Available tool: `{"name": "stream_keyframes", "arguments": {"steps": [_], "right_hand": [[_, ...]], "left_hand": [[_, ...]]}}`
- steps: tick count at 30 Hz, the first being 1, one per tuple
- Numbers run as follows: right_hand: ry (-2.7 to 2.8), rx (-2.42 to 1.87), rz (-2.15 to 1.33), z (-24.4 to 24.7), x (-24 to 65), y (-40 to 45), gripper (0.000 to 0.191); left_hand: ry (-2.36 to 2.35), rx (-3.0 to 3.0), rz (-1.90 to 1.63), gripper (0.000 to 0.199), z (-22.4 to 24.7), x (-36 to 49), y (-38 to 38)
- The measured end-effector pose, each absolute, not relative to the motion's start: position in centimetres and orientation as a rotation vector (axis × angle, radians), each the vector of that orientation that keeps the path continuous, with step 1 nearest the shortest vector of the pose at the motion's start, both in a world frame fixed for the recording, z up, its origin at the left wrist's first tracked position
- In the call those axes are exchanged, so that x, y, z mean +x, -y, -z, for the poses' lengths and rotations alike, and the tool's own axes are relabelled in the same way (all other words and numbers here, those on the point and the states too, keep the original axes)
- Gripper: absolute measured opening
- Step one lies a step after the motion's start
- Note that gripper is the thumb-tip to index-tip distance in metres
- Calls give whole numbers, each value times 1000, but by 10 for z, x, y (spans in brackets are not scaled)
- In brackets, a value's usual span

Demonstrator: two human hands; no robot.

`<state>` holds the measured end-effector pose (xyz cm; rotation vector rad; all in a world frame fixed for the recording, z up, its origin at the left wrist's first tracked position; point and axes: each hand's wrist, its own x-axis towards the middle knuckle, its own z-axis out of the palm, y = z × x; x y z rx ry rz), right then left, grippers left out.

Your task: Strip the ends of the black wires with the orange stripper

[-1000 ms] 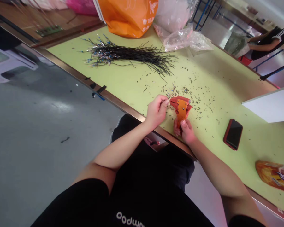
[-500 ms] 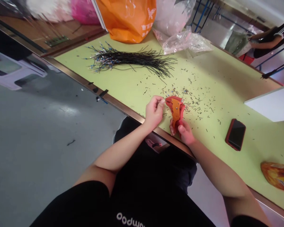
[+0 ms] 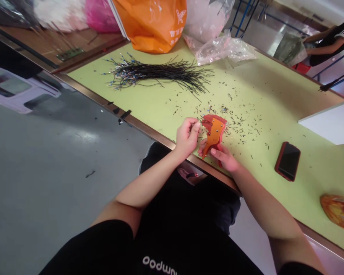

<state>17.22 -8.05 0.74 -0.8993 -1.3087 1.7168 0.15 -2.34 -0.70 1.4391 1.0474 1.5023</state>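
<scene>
My right hand (image 3: 225, 156) is wrapped round the handles of red and orange wire strippers (image 3: 216, 130) near the table's front edge. The handles stand apart, and the jaws point to the left. Close to the jaws, my left hand (image 3: 187, 135) is closed in a pinch. A short dark end of wire (image 3: 201, 122) shows between its fingertips and the jaws; the rest is hidden by the hand. Beyond both hands lies a bundle of black wires (image 3: 160, 72), with blue and metal tips at its left end.
Short black offcuts (image 3: 240, 130) are strewn round the strippers. A phone (image 3: 288, 161) and an orange packet (image 3: 338, 211) lie to the right. At the back stand an orange bag (image 3: 151, 26) and clear plastic bags (image 3: 226, 49). Another person's arm (image 3: 326, 47) shows at the far right.
The strippers have turned in my right hand, and their handles have spread apart. My left hand has stayed almost in place beside the jaws. The whole view has shifted slightly.
</scene>
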Motion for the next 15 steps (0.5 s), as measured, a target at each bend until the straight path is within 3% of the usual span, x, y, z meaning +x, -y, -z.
{"name": "stream_keyframes", "arguments": {"steps": [15], "right_hand": [[1044, -774, -2062, -6, 189, 79, 51]], "left_hand": [[-1124, 1554, -1704, 37, 15, -2, 16]]}}
